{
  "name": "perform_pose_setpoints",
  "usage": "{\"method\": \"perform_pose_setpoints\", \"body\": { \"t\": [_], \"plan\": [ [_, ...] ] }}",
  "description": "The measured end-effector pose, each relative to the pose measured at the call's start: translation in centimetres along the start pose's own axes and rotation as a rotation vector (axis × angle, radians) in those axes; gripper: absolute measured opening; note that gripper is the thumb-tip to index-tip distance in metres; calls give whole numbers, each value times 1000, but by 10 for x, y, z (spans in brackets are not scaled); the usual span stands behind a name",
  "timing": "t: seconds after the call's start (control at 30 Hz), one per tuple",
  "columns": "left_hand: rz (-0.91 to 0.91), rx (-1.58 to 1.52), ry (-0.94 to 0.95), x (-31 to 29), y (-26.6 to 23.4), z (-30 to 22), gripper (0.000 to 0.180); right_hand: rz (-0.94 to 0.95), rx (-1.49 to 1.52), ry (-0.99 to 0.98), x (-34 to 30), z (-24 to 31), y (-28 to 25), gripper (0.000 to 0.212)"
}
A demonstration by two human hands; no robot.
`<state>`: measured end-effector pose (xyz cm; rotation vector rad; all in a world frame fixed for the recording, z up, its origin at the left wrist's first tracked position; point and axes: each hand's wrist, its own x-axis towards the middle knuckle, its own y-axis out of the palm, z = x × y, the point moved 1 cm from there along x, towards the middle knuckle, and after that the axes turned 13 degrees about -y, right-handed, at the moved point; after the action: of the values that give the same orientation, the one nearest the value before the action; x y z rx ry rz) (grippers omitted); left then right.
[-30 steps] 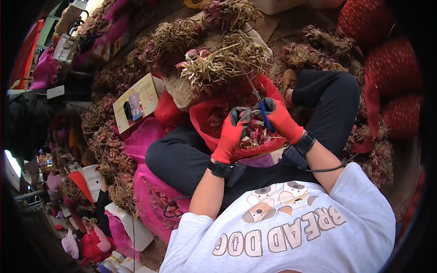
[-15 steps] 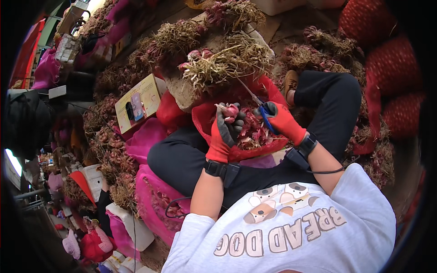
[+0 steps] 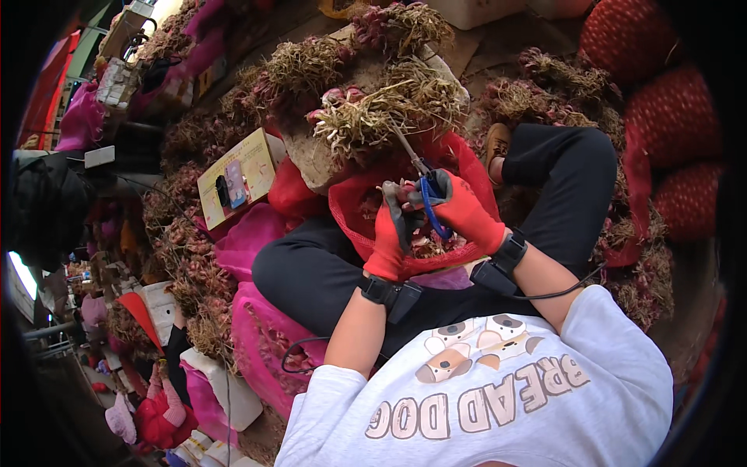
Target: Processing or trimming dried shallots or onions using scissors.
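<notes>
My left hand [image 3: 391,227], in a red glove with a dark palm, is closed around a shallot [image 3: 403,191] mostly hidden by fingers. Against it comes my right hand [image 3: 467,208], gloved the same, gripping scissors [image 3: 430,208] by their blue handles. The scissor blades point up and away, toward a bundle of shallots with dry stalks [image 3: 381,113] on a pale block [image 3: 307,159]. Below both hands, a red mesh bag [image 3: 350,204] lies open between my legs with loose shallots and skins inside.
A yellow box [image 3: 253,167] with a phone [image 3: 234,183] on top stands left of the block. Heaped shallots [image 3: 198,272] line the left side; full red mesh sacks [image 3: 673,117] stack at the right. A pink mesh bag [image 3: 268,342] lies by my left knee. Another person [image 3: 165,412] sits lower left.
My right hand has moved left with the scissors, up against my left hand. The left hand has shifted slightly right, and its fingers now cover most of the shallot.
</notes>
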<state>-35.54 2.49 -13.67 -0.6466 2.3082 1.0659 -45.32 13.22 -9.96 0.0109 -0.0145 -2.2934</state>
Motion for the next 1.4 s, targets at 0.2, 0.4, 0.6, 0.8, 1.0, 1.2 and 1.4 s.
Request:
{"method": "perform_pose_setpoints", "body": {
  "t": [0.2, 0.4, 0.6, 0.8, 1.0, 1.2, 1.4],
  "plan": [
    [66, -61, -14, 10, -14, 13, 46, 38, -128, -186, -1, -2, 9, 41],
    [66, -203, -80, 4, -10, 2, 46, -93, -344, -193, -5, -26, -9, 36],
    [63, 69, 288, 16, -15, 5, 23, -63, 226, -36, -7, -5, 2, 29],
    [-86, 671, 645, 8, -10, -6, 38, -43, 355, 18, -2, -13, -8, 30],
    [229, -20, 157, -13, 16, -19, 63, 2, 751, 289, -4, -24, -32, 36],
    [179, 328, 253, -22, 2, -21, 48, 76, 765, 264, -1, -60, -39, 37],
    [124, 270, 180, -31, 1, -14, 42, 155, 636, 227, -5, -43, -29, 33]
  ]
}}
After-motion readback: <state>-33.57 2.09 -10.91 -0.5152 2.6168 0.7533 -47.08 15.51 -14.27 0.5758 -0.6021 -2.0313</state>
